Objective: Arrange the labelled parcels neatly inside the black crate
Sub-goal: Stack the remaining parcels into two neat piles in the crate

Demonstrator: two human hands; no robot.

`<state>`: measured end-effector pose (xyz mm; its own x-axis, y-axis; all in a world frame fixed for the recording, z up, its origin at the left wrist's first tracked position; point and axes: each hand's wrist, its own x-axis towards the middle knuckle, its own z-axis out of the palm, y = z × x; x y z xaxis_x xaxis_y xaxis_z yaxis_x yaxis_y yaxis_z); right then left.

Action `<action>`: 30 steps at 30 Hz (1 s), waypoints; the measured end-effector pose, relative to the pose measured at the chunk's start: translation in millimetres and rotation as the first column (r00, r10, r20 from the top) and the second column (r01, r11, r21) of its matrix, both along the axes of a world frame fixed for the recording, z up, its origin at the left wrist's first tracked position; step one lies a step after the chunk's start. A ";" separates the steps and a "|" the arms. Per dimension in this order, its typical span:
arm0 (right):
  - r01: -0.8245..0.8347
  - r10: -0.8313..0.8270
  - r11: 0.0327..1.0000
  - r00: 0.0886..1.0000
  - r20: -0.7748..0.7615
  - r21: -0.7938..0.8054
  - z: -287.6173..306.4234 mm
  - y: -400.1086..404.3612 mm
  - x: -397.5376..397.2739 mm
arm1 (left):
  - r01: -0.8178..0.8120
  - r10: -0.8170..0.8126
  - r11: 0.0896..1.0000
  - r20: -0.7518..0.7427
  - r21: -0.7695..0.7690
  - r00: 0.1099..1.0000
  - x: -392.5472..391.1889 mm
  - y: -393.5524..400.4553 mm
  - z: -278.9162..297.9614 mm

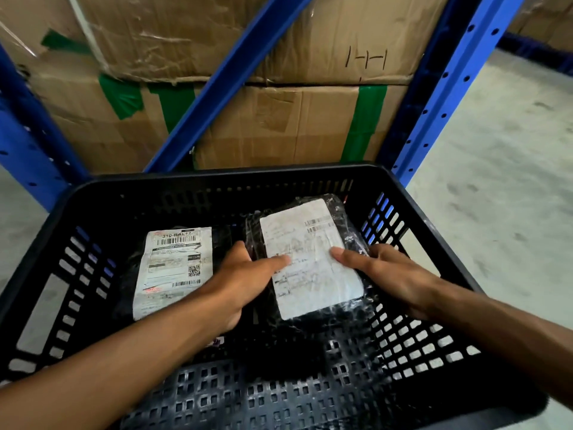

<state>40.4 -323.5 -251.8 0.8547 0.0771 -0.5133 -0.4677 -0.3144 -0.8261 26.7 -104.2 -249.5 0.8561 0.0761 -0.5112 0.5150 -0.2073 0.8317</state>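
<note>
parcels: 2 – left parcel [173, 268], right parcel [310, 259] | crate [217, 175]: 1 | hands: 2 – left hand [245, 280], right hand [387, 274] | cardboard boxes: 2 – upper box [217, 35], lower box [279, 125]

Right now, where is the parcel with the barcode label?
In the head view, the barcode-labelled parcel lies flat in the black crate's left half, beside the parcel both hands hold.

The concrete floor [502, 169] fills the right side and the left edge of the frame. The black crate [217, 176] sits at lower center; the blue rack uprights [446, 97] stand at upper right.
</note>
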 end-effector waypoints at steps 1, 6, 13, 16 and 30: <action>-0.016 0.016 1.000 1.000 -0.012 0.008 -3.0 5.3 3.8 | -0.010 0.009 0.999 0.030 0.038 1.000 5.0 1.4 0.6; -0.294 0.312 0.877 0.950 -0.017 -0.380 -21.1 30.5 30.9 | 0.124 -0.137 0.976 0.061 0.178 0.989 21.0 2.3 -2.4; -0.323 0.379 0.837 0.925 0.043 -0.441 -32.1 32.5 36.5 | 0.223 -0.255 0.917 0.056 0.329 0.965 19.3 -0.2 -19.0; -0.315 0.399 0.821 0.913 0.085 -0.477 -32.0 31.6 37.2 | 0.328 -0.408 0.793 0.048 0.513 0.912 14.2 7.6 -14.9; -0.242 0.324 0.822 0.943 0.075 -0.516 -29.3 36.0 49.4 | 0.349 -0.661 0.275 -0.087 0.896 0.745 -22.0 89.1 -56.6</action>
